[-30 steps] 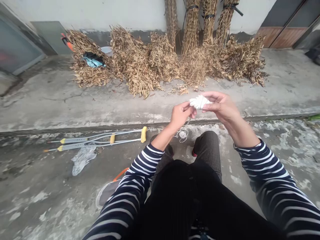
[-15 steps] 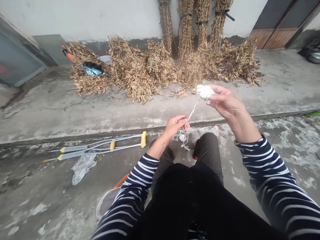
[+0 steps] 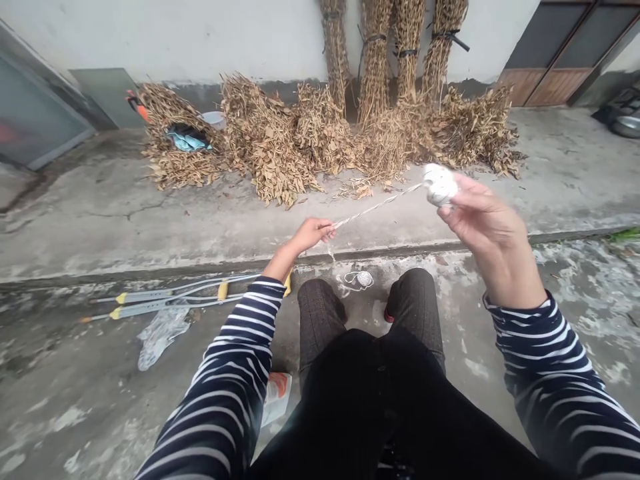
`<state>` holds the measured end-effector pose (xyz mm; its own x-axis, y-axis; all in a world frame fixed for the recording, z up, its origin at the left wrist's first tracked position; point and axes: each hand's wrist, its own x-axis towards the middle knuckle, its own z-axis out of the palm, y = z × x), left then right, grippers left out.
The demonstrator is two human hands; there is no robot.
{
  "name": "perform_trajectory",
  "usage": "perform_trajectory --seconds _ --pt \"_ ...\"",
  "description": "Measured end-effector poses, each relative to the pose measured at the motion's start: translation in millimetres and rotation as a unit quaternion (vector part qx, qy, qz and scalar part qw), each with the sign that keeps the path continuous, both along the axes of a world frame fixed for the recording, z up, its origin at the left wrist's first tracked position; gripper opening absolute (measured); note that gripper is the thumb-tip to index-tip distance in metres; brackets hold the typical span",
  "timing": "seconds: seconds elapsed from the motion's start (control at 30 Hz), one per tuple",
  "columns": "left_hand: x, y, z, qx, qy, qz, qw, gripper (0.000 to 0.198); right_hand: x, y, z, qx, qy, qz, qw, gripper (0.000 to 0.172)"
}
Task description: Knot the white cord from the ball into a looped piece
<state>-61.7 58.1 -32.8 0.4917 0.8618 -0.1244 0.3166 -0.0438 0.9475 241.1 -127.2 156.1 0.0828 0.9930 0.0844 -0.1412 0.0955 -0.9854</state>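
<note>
The left hand's fingers (image 3: 325, 230) pinch a twisted white cord (image 3: 377, 207), seemingly to hold it taut toward 2 o'clock, where a white wrapped bundle (image 3: 440, 185) sits gripped in the right hand's fingers (image 3: 465, 200); a small coil of thread (image 3: 364, 279) lies at 6 o'clock on the concrete ground (image 3: 85, 413).

There are two hands, the left hand (image 3: 313, 235) and the right hand (image 3: 493, 227), with one white wad (image 3: 440, 185) held in the right and one twisted white cord (image 3: 375, 208) running between the two. On the concrete ground (image 3: 100, 220) lie one small coil of white string (image 3: 365, 279), one clear plastic bag (image 3: 160, 340) and two crutches (image 3: 150, 308). Four tied upright bundles of dried stalks (image 3: 375, 60) stand against one wall (image 3: 200, 40), behind a merged row of dried-plant heaps (image 3: 265, 147) too tangled to count, with one blue cloth (image 3: 187, 140) on them and one two-panel door (image 3: 565, 53) off to the side.
</note>
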Motion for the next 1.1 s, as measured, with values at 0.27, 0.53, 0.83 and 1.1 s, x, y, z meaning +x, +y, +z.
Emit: perform_trajectory --seconds 0.27,0.53,0.83,1.1 --pt "45 32 41.9 0.046 -0.049 0.124 0.99 0.018 -18 -37 59.6 0.12 -0.04 -0.058 0.99 0.038" --pt "123 -74 96.8 0.037 -0.298 -0.038 0.953 0.033 -27 14 27.2 -0.011 -0.075 0.032 0.997 0.04" --pt "116 -113 71.1 0.019 -0.27 -0.068 0.96 0.043 9 66 -18.4 -0.008 -0.027 -0.034 0.999 0.039" --pt "16 -79 35.7 0.019 -0.022 -0.18 0.983 0.045 94 91 -1.5 -0.019 0.094 -0.235 0.967 0.025"
